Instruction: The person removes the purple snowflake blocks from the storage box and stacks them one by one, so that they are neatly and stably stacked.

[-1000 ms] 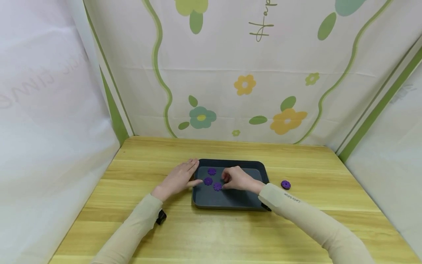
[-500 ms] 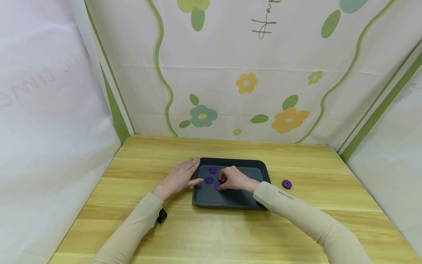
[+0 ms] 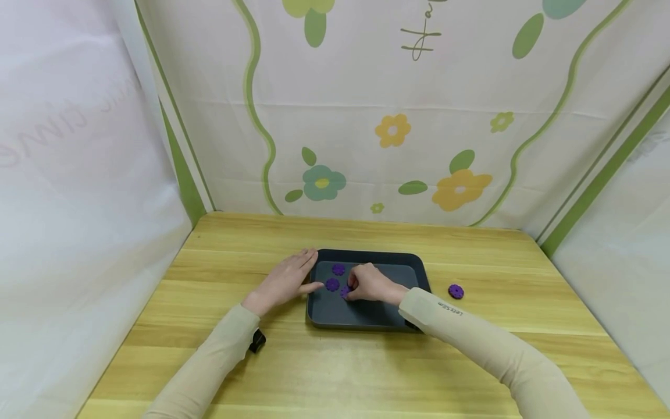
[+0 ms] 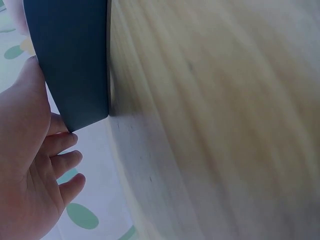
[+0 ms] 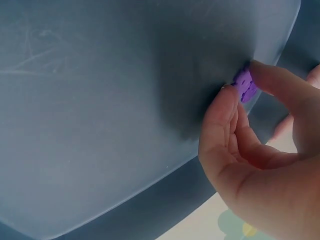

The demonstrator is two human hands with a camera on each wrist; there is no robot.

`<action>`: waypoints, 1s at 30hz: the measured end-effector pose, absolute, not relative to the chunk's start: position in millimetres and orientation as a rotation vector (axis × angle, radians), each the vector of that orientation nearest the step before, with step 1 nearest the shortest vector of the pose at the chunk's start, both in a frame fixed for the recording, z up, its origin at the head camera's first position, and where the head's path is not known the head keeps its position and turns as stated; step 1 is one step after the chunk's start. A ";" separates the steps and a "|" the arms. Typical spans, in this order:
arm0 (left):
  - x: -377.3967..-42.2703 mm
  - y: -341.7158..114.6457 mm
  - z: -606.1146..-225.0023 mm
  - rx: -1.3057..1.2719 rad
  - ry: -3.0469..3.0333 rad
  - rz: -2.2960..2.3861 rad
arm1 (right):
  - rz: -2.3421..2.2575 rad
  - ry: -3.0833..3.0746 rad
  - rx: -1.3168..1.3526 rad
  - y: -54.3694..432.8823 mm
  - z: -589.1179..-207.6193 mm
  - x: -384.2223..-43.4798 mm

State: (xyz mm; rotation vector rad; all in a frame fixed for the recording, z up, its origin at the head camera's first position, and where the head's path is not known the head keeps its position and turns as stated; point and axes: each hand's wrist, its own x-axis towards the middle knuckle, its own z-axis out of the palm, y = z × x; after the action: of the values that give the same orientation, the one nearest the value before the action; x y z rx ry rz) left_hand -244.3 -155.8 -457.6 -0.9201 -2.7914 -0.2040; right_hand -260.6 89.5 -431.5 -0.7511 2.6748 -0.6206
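A dark grey rectangular tray [image 3: 335,311] lies on the wooden table. My left hand [image 3: 285,281] rests against its left side, fingers straight along the far left corner and thumb over the rim. In the left wrist view, that hand's fingertips touch the tray's outer wall [image 4: 75,60]. Inside the tray, my right hand [image 3: 373,283] pinches a purple flower-shaped disc [image 5: 244,85] between thumb and index finger. Two similar purple discs lie flat on the tray floor: one far disc [image 3: 338,269] and one nearer disc [image 3: 332,284], both left of the right hand.
Another purple disc [image 3: 456,291] sits on the table [image 3: 335,378] to the right of the tray. A white curtain [image 3: 356,70] with printed flowers rises behind the table, and white cloth walls stand at both sides.
My right hand has moved slightly left and closed its thumb and finger onto the nearest purple disc, which lay flat before. The left hand stays at the tray's side.
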 end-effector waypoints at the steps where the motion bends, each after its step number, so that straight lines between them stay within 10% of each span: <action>1: -244.1 -155.7 -457.1 -0.921 -2.795 -0.205 | -0.619 2.675 -0.748 89.3 -431.8 -260.5; 30: -243.2 -154.8 -456.6 -0.901 -2.837 -0.202 | -0.648 2.665 -0.820 98.9 -425.8 -259.4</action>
State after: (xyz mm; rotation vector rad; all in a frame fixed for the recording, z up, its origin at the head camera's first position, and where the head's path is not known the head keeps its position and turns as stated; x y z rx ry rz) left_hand -243.2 -154.8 -456.6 -0.9014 -2.8367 -0.2022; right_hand -259.4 98.9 -425.8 -0.8199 2.6646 -0.6483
